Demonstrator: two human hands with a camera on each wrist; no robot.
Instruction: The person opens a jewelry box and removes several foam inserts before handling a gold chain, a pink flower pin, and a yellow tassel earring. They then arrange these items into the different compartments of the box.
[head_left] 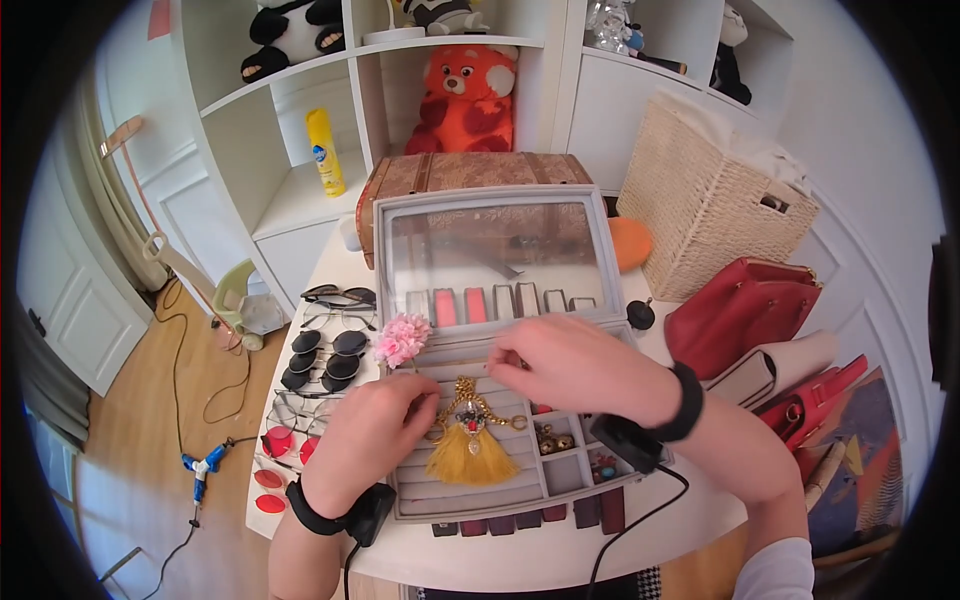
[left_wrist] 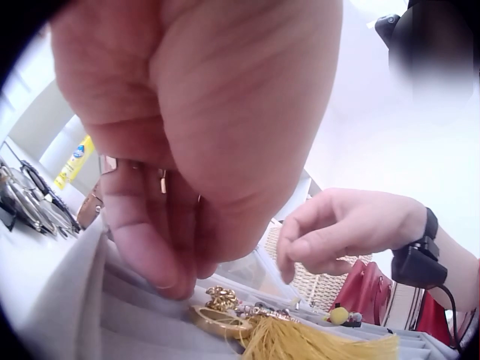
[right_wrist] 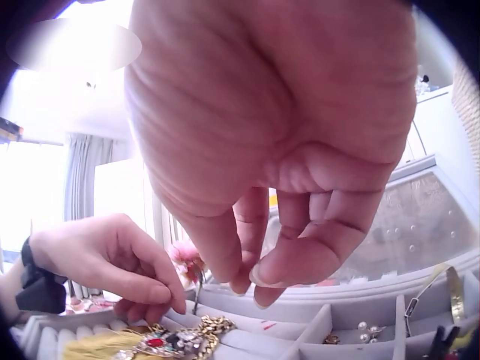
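In the head view a gold chain ornament [head_left: 470, 412] with a jewelled centre and a yellow tassel [head_left: 470, 458] lies on the padded ring rolls of a grey jewelry box [head_left: 410, 505]. My left hand [head_left: 375, 430] hovers at its left end. In the left wrist view those fingertips [left_wrist: 180, 289] hang just above a gold ring of the ornament, gripping nothing visible. Over the box's back right part, my right hand [head_left: 560, 365] has loosely bent fingers. Nothing shows between its fingertips [right_wrist: 262, 274] in the right wrist view. A pink flower [head_left: 403, 340] stands near the box's back left corner.
The box's glass lid [head_left: 490, 235] is raised against a brown chest [head_left: 480, 170]. Small compartments [head_left: 565, 472] at the box's right hold trinkets. Sunglasses [head_left: 340, 360] line the table's left side. Red handbags [head_left: 735, 310] and a wicker basket [head_left: 700, 200] stand at the right.
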